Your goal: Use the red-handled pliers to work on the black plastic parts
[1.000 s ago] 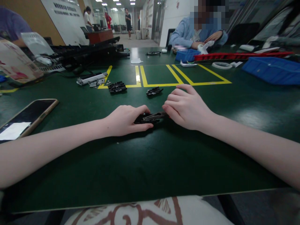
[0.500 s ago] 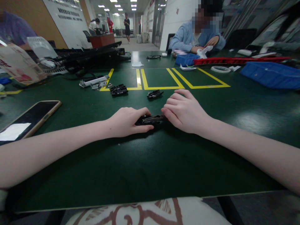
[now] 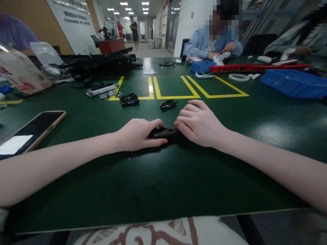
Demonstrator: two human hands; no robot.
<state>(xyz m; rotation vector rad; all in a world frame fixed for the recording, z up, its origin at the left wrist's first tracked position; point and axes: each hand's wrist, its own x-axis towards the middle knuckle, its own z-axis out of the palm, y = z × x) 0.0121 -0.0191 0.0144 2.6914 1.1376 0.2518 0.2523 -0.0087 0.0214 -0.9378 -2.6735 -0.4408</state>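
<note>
A small black plastic part with a metal strip (image 3: pixel 163 132) lies on the green table (image 3: pixel 163 183), held between both hands. My left hand (image 3: pixel 139 134) grips its left end, fingers curled over it. My right hand (image 3: pixel 198 123) presses its fingertips on the right end. Just beyond the hands lies another black part (image 3: pixel 168 104). Further left, a pair of black parts (image 3: pixel 129 99) rests by the yellow tape lines.
A phone (image 3: pixel 32 131) lies at the left. White and metal pieces (image 3: pixel 102 90) and black keyboards (image 3: pixel 94 61) sit at the back left. A blue bin (image 3: pixel 293 83) and red tray (image 3: pixel 258 68) stand at the right. A person in blue (image 3: pixel 212 42) works across the table.
Both hands stay on the black part with almost no motion. The view has tilted slightly, shifting everything a little lower in the frame.
</note>
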